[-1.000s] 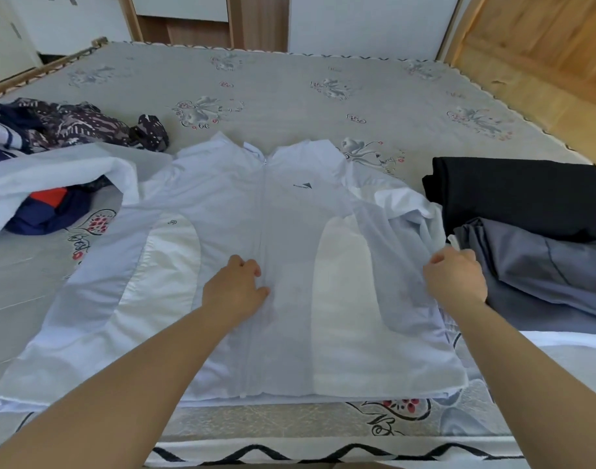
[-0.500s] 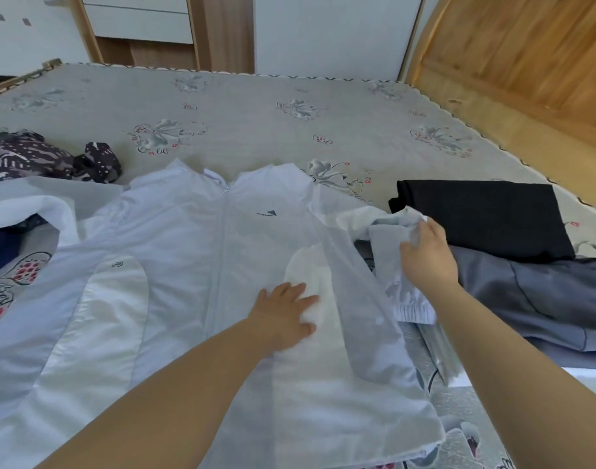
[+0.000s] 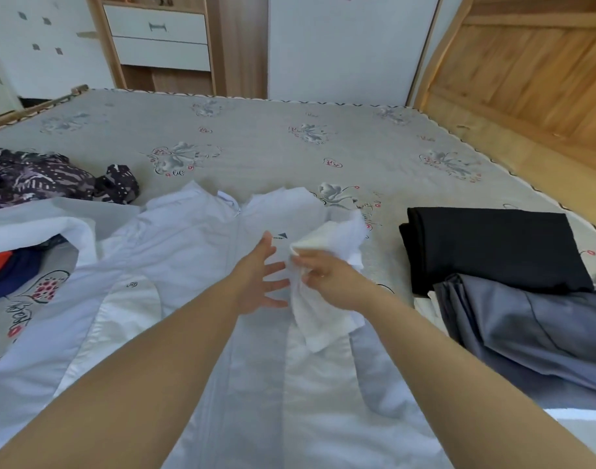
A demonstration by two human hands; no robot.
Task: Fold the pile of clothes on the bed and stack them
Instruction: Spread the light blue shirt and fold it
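Sleeve fold: the right hand (image 3: 327,277) is gripping the bunched sleeve (image 3: 327,299) of the white jacket (image 3: 188,252) lying mid-bed (image 3: 289,143), the spread-fingered left hand (image 3: 259,275) is waiting at nine o'clock; next, probably laying it flat across the chest.

Two bare forearms enter from the near edge of the head view. No sleeves, cuffs, gloves, watches, rings or bands show on either arm. The left hand (image 3: 260,277) and right hand (image 3: 330,279) are uncovered, with short, unpainted nails where visible. Nothing of the upper arms, torso or clothing is in view.
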